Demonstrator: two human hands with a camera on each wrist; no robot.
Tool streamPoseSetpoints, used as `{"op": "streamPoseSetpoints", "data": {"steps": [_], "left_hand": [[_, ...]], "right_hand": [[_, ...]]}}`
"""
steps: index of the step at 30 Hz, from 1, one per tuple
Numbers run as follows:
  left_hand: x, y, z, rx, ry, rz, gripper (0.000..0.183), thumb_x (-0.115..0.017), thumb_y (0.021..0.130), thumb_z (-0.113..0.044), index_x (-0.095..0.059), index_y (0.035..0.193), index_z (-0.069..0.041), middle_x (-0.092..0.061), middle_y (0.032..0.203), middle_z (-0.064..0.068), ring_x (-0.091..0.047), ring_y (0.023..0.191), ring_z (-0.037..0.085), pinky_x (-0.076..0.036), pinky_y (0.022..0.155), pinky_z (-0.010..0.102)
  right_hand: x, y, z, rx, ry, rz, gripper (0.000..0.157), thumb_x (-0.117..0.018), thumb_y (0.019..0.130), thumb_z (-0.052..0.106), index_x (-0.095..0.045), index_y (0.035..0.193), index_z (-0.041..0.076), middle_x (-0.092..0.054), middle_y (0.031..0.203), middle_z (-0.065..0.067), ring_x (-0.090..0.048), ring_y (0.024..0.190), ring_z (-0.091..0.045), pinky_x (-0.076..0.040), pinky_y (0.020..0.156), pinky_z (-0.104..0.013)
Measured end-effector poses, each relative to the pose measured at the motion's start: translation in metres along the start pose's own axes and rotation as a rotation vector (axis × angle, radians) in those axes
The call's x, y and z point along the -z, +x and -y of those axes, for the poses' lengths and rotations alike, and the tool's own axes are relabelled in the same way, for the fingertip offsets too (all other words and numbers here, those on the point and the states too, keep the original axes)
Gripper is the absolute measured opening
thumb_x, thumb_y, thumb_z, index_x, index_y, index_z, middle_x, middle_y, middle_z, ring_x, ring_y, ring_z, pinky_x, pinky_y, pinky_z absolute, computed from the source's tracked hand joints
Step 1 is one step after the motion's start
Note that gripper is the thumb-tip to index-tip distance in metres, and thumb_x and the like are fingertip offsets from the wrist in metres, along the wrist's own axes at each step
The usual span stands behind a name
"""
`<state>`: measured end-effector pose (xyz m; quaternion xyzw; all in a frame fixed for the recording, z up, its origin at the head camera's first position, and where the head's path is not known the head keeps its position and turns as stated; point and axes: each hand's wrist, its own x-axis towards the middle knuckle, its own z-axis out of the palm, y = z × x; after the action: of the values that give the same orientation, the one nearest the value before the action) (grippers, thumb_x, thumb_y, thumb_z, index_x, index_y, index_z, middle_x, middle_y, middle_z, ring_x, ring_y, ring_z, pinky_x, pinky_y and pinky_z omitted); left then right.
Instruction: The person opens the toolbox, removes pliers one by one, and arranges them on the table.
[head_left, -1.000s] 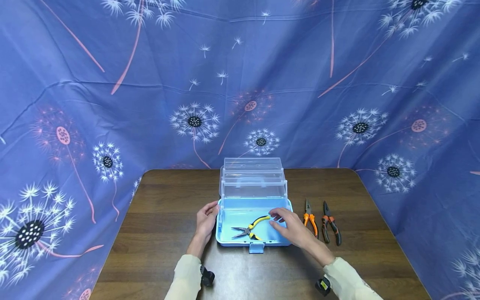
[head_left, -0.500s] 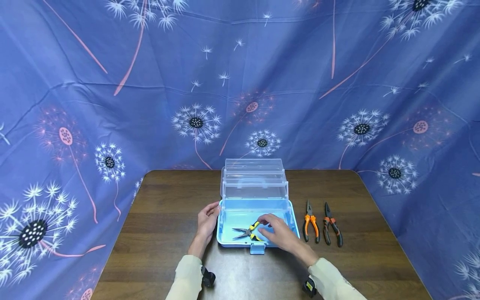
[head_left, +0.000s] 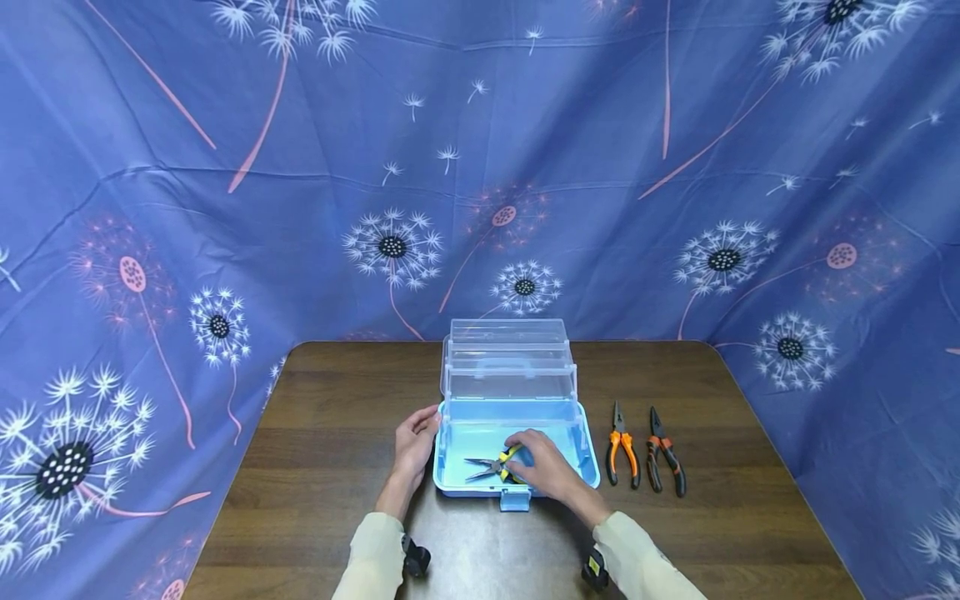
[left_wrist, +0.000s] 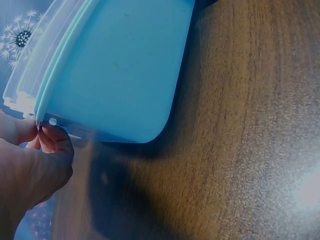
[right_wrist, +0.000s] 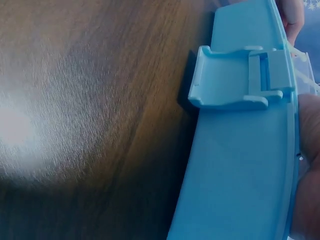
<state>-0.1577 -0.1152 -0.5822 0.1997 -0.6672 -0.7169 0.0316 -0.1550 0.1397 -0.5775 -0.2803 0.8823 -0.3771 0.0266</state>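
A light-blue plastic toolbox [head_left: 468, 489] stands on the table with its clear lid and trays [head_left: 510, 357] raised at the back. On its left side my left hand [head_left: 412, 442] pinches the rim between thumb and fingers, as the left wrist view shows close up. Inside the box lie long-nose pliers [head_left: 486, 468] with yellow-and-black handles, their tips pointing left. My right hand [head_left: 546, 467] reaches in over the front rim and grips the handles, partly hiding them. In the right wrist view the box wall hides the fingers.
To the right of the box, orange-handled long-nose pliers [head_left: 623, 454] and a dark, red-and-black-handled pair [head_left: 664, 458] lie on the wooden table [head_left: 337, 400]. The blue front latch [right_wrist: 225, 77] hangs down open. A patterned blue cloth [head_left: 600, 125] hangs behind the table.
My right hand has moved left and down into the box, from beside the upper handle onto the pliers' handles. My left hand has stayed at the rim.
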Motion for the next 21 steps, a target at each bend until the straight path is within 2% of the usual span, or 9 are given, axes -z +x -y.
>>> {"op": "streamPoseSetpoints", "data": {"steps": [4, 11, 15, 17, 21], "left_hand": [[0.0, 0.001, 0.001, 0.004, 0.006, -0.001, 0.031, -0.065, 0.102, -0.014, -0.067, 0.129, 0.001, -0.07, 0.117, 0.016, -0.062, 0.099, 0.016, -0.051, 0.079, 0.02], [-0.001, 0.002, 0.001, 0.008, 0.011, 0.006, 0.032, -0.066, 0.102, -0.016, -0.066, 0.13, 0.001, -0.069, 0.118, 0.016, -0.062, 0.1, 0.017, -0.051, 0.08, 0.021], [-0.002, 0.001, 0.001, 0.009, 0.01, 0.009, 0.033, -0.066, 0.102, -0.016, -0.066, 0.13, 0.002, -0.069, 0.118, 0.016, -0.062, 0.099, 0.016, -0.051, 0.079, 0.021], [-0.002, 0.001, 0.001, 0.008, 0.008, 0.01, 0.033, -0.066, 0.102, -0.015, -0.066, 0.13, 0.001, -0.069, 0.117, 0.016, -0.062, 0.098, 0.016, -0.051, 0.079, 0.021], [-0.001, 0.001, 0.001, 0.007, 0.003, 0.008, 0.031, -0.065, 0.102, -0.014, -0.066, 0.129, 0.002, -0.07, 0.117, 0.016, -0.063, 0.097, 0.015, -0.051, 0.078, 0.02]], "right_hand": [[0.001, 0.004, 0.0, -0.014, -0.009, 0.069, 0.029, -0.08, 0.087, 0.007, -0.07, 0.114, 0.0, -0.069, 0.113, -0.014, -0.061, 0.111, -0.035, -0.049, 0.095, -0.053], [0.008, 0.014, 0.004, -0.047, -0.063, 0.251, 0.04, -0.087, 0.082, 0.008, -0.071, 0.118, 0.001, -0.067, 0.116, -0.013, -0.054, 0.119, -0.038, -0.044, 0.101, -0.058], [0.01, 0.018, 0.007, -0.031, -0.141, 0.289, 0.038, -0.088, 0.081, 0.01, -0.071, 0.114, 0.003, -0.067, 0.112, -0.011, -0.05, 0.125, -0.041, -0.039, 0.106, -0.06], [0.01, 0.019, 0.009, -0.008, -0.181, 0.288, 0.037, -0.089, 0.079, 0.011, -0.07, 0.11, 0.004, -0.068, 0.107, -0.009, -0.054, 0.119, -0.038, -0.042, 0.103, -0.058], [0.009, 0.019, 0.014, 0.048, -0.264, 0.26, 0.037, -0.091, 0.077, 0.012, -0.069, 0.105, 0.005, -0.066, 0.097, -0.005, -0.06, 0.095, -0.023, -0.05, 0.088, -0.047]]}}
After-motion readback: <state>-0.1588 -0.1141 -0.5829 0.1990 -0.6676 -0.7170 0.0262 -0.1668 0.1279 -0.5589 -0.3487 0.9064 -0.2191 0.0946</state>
